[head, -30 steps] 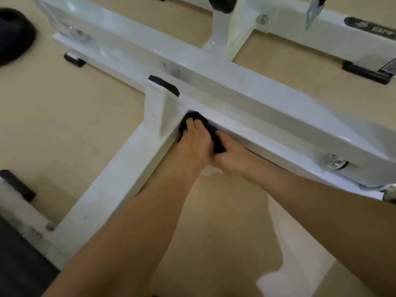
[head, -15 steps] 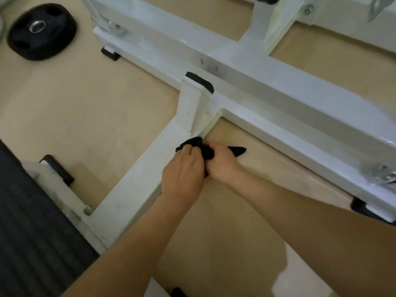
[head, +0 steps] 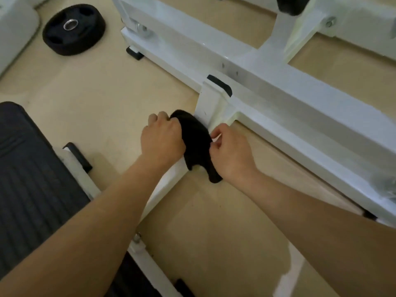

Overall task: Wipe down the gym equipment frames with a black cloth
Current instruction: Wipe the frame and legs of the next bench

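A black cloth (head: 196, 142) lies draped over the low white bar of the gym frame (head: 289, 125), just below the short upright post with a black cap (head: 220, 84). My left hand (head: 162, 138) grips the cloth's left side with curled fingers. My right hand (head: 230, 150) pinches its right edge. Both hands press the cloth against the bar, which runs from the post down towards me and is partly hidden under my left forearm.
A black weight plate (head: 74, 28) lies on the beige floor at the upper left. A dark ribbed mat (head: 32, 179) fills the lower left. A long white crossbeam runs diagonally behind my hands, with black rubber feet (head: 134, 52) beneath it.
Both hands and the cloth have come away from the corner under the crossbeam and slid down onto the lower bar. The cloth is now spread between the two hands. The view has shifted.
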Demonstrator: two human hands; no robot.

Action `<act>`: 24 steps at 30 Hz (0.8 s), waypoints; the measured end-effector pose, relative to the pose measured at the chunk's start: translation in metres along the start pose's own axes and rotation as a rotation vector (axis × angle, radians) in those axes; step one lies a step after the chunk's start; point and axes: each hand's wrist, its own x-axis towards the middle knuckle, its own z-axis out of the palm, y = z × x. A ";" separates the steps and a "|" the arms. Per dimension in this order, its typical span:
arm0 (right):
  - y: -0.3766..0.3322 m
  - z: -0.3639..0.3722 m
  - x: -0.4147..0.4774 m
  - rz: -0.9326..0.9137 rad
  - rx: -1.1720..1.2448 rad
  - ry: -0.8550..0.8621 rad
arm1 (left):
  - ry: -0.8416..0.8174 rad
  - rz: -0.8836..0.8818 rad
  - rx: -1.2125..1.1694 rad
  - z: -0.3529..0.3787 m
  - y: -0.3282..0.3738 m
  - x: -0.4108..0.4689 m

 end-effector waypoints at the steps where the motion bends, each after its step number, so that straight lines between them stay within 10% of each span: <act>1: -0.007 0.002 0.001 -0.057 -0.009 -0.009 | -0.028 0.022 -0.064 0.002 0.001 0.004; 5: -0.009 0.005 0.001 -0.187 -0.151 -0.201 | -0.262 0.037 -0.166 0.026 0.028 0.017; 10: 0.000 -0.003 0.002 -0.344 -0.323 -0.340 | -0.124 -0.041 -0.017 0.041 0.024 -0.006; 17: -0.055 0.044 -0.029 -0.724 -0.746 -0.654 | -0.712 -0.184 0.356 0.026 -0.041 -0.089; 24: -0.046 0.053 -0.019 -0.870 -0.926 -0.581 | -0.749 -0.219 0.314 0.021 -0.049 -0.080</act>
